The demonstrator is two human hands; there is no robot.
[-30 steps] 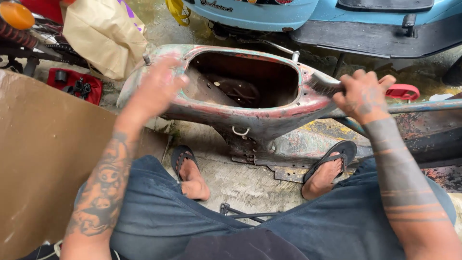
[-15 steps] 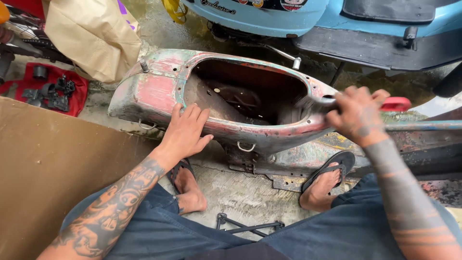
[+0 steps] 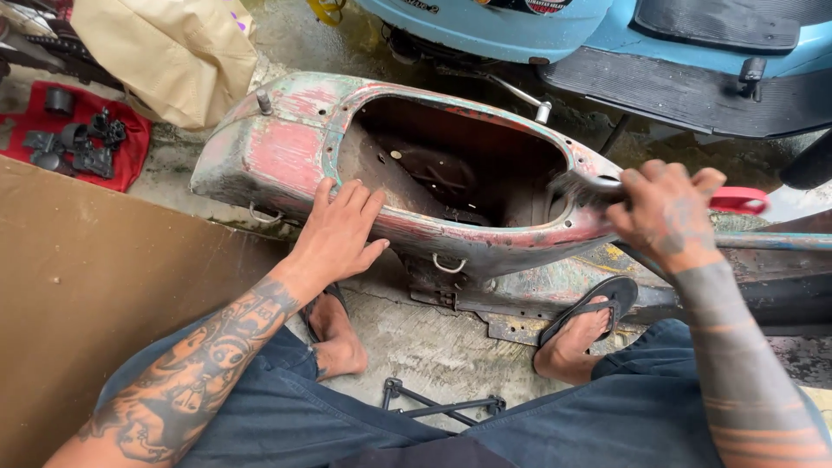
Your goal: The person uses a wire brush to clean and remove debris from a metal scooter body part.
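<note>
Scooter shell (image 3: 286, 152) on the floor at 12 o'clock of the seated person, one hand flat on it and one closed at its end.

The shell, worn red and green with much bare grey, lies on wet concrete between a blue scooter (image 3: 607, 35) at 12 and the person's sandalled feet; most old paint is on it yet, so the stripping looks far from done. A brown board (image 3: 95, 295) leans at 9; a red cloth (image 3: 130, 152) with black parts sits at 10. The left hand (image 3: 342, 230) is spread, palm and fingers pressing the near rim. The right hand (image 3: 667, 217) at 2 is closed round something at the shell's right tip, motion-blurred; what it holds I cannot tell.
</note>
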